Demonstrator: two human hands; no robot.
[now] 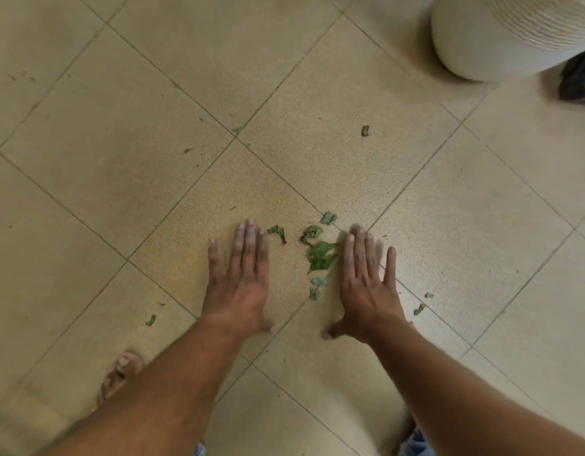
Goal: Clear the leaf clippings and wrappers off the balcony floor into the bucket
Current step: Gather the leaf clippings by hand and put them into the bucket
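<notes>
Both my hands lie flat, palms down, on the beige tiled floor. A small heap of green leaf clippings sits between them. My left hand is a little left of the heap, fingers spread. My right hand touches the heap's right edge, fingers apart. Neither hand holds anything. More loose bits lie around: one clipping farther ahead, one at my left wrist, two small ones right of my right hand. A white ribbed bucket stands at the top right. No wrappers are visible.
A dark crumpled item lies beside the bucket at the right edge. My foot in a sandal rests at the lower left, under my left forearm. Tile grout lines run diagonally across the floor.
</notes>
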